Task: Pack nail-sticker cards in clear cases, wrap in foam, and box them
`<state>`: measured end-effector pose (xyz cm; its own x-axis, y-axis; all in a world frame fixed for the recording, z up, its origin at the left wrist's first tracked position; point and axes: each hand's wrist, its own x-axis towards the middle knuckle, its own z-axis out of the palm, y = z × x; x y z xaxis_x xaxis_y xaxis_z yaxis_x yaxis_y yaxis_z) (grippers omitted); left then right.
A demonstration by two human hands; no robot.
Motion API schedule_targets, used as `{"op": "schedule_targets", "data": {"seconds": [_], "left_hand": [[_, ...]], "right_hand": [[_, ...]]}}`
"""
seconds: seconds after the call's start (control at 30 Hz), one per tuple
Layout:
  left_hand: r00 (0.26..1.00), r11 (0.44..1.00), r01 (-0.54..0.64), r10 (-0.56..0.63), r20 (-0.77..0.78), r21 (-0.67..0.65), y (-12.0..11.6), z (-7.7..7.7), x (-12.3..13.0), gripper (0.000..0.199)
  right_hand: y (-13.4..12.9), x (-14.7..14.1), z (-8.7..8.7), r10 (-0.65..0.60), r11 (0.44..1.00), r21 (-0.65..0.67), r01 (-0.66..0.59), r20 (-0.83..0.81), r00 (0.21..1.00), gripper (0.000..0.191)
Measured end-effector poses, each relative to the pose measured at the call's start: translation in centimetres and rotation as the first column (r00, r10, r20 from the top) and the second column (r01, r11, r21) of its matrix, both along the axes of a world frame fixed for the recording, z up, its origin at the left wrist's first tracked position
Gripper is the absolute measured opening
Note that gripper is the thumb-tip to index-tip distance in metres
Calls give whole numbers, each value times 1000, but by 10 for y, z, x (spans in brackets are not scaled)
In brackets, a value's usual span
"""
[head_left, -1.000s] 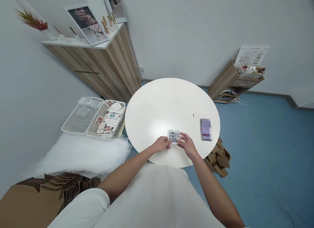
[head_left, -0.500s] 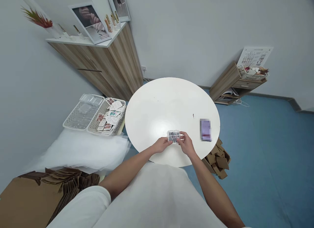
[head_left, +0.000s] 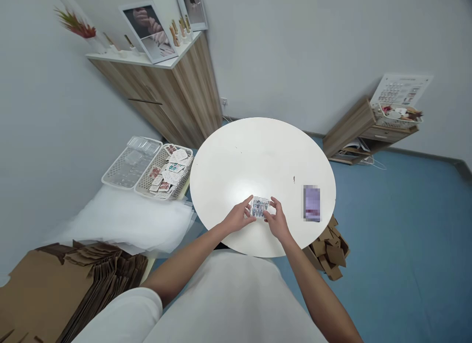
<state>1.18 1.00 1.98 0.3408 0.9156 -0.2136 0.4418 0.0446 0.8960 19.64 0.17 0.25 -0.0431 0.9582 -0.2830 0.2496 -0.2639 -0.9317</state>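
Over the near part of the round white table [head_left: 254, 146] is a small clear plastic case of press-on nails [head_left: 260, 207]. Several grey-blue, nail-shaped pieces show in rows inside it. My left hand [head_left: 238, 216] grips the case by its left edge, thumb on the near side and fingers towards the far corner. At the right edge, my right hand [head_left: 277, 221] holds it too, the thumb at its near right corner. Whether the case rests on the tabletop or is slightly raised, I cannot tell.
A blurred-out purple item [head_left: 312, 203] lies on the table's right side. Leftward stand a basket of cards [head_left: 188, 178] and a basket of clear cases [head_left: 110, 183], above white sheets [head_left: 129, 215] and folded cardboard [head_left: 47, 289]. Below right, a box holds cardboard pieces [head_left: 335, 252].
My left fingers have spread along the case's left edge, and my right thumb has shifted. More of the case's top shows. The whole view has swung slightly with my head.
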Motion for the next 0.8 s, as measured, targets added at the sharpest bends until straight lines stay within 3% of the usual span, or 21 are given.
{"op": "schedule_targets", "data": {"seconds": [0.2, 0.4, 0.53, 0.8], "left_hand": [[993, 994, -109, 108, -44, -23, -13, -10, -16, 74], [979, 979, -200, 198, -56, -31, -36, -11, -50, 74], [977, 980, -201, 201, -63, 8, -48, -6, -81, 74], [966, 970, -240, 242, -85, 38, -68, -6, -154, 68]], "right_hand": [[1, -12, -9, 256, 953, 138, -270, 112, 960, 48], [-2, -38, -6, 447, 870, 153, -469, 161, 880, 57], [-12, -68, -3, 438, 861, 186, -473, 202, 876, 56], [-43, -154, -8, 288, 924, 207, -320, 170, 942, 54]]}}
